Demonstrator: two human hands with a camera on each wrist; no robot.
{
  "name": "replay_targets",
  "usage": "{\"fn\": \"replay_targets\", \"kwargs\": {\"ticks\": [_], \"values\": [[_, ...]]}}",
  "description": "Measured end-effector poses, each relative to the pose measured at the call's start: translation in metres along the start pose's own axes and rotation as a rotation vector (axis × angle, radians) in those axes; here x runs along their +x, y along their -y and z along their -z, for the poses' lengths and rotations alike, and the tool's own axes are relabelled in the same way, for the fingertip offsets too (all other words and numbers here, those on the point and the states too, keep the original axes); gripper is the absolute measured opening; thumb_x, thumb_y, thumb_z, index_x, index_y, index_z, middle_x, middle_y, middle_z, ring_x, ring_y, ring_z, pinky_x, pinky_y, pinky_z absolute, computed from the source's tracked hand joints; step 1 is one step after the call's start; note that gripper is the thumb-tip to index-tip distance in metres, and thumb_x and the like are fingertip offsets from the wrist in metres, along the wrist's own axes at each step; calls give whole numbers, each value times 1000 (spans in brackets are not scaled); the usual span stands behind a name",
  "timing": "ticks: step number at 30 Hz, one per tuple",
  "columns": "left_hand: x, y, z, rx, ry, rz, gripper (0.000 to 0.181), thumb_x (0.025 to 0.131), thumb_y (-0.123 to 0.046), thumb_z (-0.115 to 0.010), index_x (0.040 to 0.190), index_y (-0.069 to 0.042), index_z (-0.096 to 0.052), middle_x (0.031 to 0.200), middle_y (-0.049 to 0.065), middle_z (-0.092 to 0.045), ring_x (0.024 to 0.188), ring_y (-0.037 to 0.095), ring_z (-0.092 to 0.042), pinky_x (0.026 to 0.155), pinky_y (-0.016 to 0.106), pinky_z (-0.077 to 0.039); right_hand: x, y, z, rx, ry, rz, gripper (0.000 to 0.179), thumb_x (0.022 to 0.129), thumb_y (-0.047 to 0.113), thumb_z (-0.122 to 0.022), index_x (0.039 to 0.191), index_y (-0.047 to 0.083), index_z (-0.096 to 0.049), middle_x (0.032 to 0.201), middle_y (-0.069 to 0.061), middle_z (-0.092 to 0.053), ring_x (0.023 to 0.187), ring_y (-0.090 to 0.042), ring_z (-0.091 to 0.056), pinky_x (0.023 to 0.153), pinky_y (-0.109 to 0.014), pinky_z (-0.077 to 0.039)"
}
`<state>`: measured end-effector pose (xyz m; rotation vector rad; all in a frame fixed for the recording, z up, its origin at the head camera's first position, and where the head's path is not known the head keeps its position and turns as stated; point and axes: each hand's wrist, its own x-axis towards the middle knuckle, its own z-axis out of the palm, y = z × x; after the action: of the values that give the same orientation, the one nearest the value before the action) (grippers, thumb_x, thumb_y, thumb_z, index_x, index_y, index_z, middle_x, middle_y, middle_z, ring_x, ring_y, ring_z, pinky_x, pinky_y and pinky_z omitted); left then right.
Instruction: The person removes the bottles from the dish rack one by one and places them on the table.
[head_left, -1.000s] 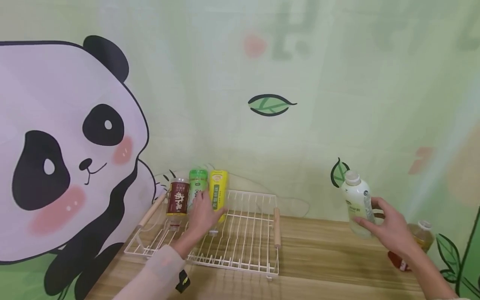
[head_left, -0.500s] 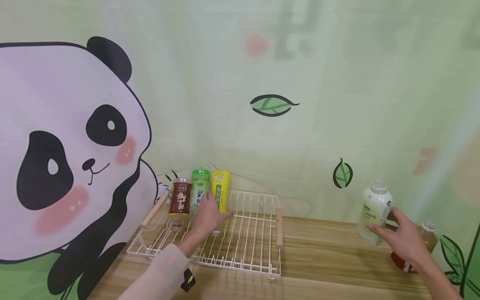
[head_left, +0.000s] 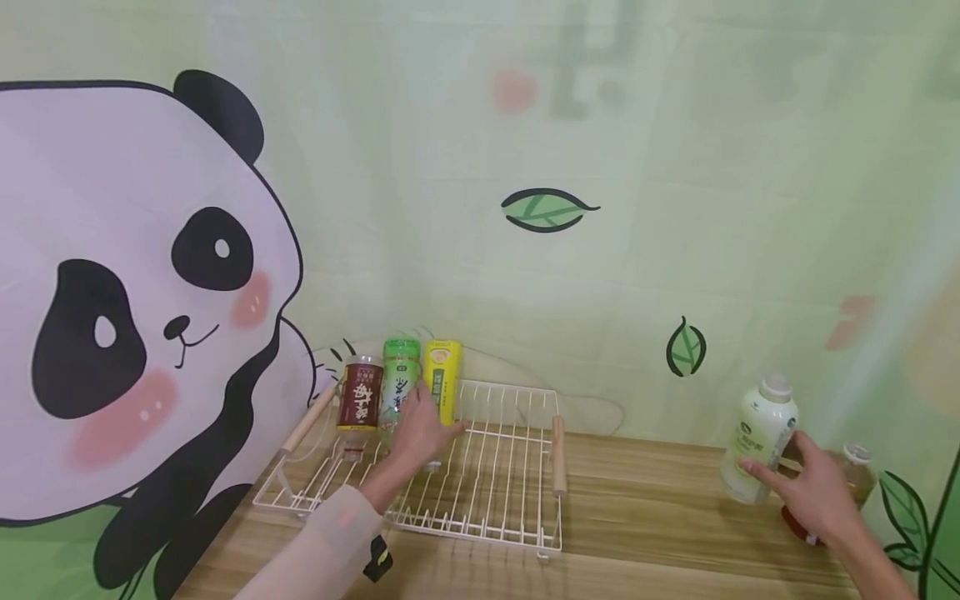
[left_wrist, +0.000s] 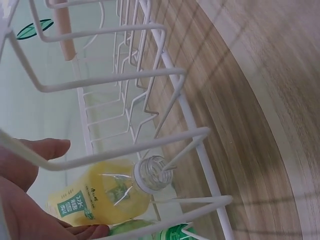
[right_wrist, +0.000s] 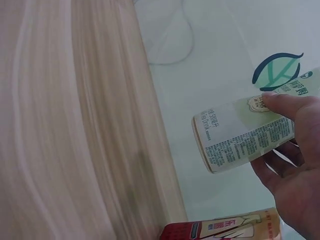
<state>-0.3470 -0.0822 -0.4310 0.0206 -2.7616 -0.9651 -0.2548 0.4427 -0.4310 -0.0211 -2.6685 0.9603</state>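
My right hand (head_left: 813,483) grips a pale green tea drink bottle (head_left: 765,437) with a white cap, held upright. In the right wrist view its base (right_wrist: 202,145) appears slightly off the tabletop. On the left, my left hand (head_left: 420,429) rests by a yellow drink bottle (head_left: 444,379), thumb spread away from it. Its fingers lie between that bottle and a green-labelled bottle (head_left: 400,379). A dark red bottle (head_left: 361,396) leans beside them in the white wire rack (head_left: 510,525). The left wrist view shows the yellow bottle's clear neck (left_wrist: 152,175) pointing down.
Behind my right hand stands an amber drink bottle (head_left: 861,475) with a red label (right_wrist: 220,230). Wooden handles (head_left: 558,457) rise at the rack's sides. A small black object (head_left: 378,558) lies in front of the rack on the wooden table (head_left: 637,517). A panda-print curtain (head_left: 450,208) hangs behind.
My right hand has carried the pale green tea drink bottle to the right and down, towards the amber bottle. The left hand has stayed nearly still at the rack.
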Motion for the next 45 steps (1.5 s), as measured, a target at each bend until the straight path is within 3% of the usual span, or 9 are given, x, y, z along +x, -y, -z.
{"fn": "replay_targets", "kwargs": {"ticks": [7, 14, 17, 23, 31, 40, 45], "values": [[2, 0, -4, 10, -16, -13, 108, 85, -32, -90, 160, 12, -26, 143, 30, -50, 115, 39, -59, 97, 52, -57, -3, -9, -6, -22, 6, -2, 84, 98, 43, -77, 149, -12, -38, 138, -46, -51, 122, -61, -54, 93, -68, -54], [3, 4, -9, -6, -17, -10, 106, 86, -24, -89, 162, 10, -24, 147, 29, -47, 113, 38, -60, 91, 50, -60, -6, -21, -14, -19, -39, 40, 79, 97, 36, -80, 146, -13, -42, 134, -44, -55, 119, -61, -57, 88, -59, -59], [4, 4, -10, -14, -22, -23, 102, 86, -20, -89, 161, 9, -26, 140, 29, -49, 109, 37, -61, 88, 49, -61, -7, -27, -17, -19, -62, 41, 77, 96, 34, -81, 144, -14, -43, 133, -44, -55, 118, -61, -58, 87, -58, -59], [4, 5, -11, -29, -24, -41, 97, 85, -18, -89, 157, 9, -31, 124, 26, -55, 98, 34, -62, 82, 47, -61, -11, -39, -21, -53, -45, 19, 78, 98, 39, -78, 141, -14, -42, 132, -47, -56, 118, -63, -59, 88, -64, -57], [4, 7, -13, -17, -11, -15, 96, 86, -21, -89, 157, 9, -32, 120, 23, -56, 93, 31, -63, 77, 45, -62, -14, -52, -27, -53, -1, -12, 79, 99, 40, -76, 142, -15, -39, 133, -49, -53, 119, -64, -57, 89, -66, -56], [7, 4, -11, -5, -2, 9, 90, 86, -23, -90, 153, 9, -38, 119, 20, -57, 94, 30, -63, 79, 43, -62, -14, -60, -28, -44, -39, 8, 79, 100, 33, -76, 146, -16, -34, 135, -50, -49, 121, -68, -52, 92, -71, -52], [6, 3, -12, -11, 3, 19, 82, 86, -23, -90, 146, 9, -44, 115, 19, -57, 91, 29, -63, 76, 41, -62, -14, -61, -26, -50, -20, -23, 81, 100, 37, -75, 147, -15, -33, 137, -51, -47, 122, -68, -51, 93, -75, -49]]}}
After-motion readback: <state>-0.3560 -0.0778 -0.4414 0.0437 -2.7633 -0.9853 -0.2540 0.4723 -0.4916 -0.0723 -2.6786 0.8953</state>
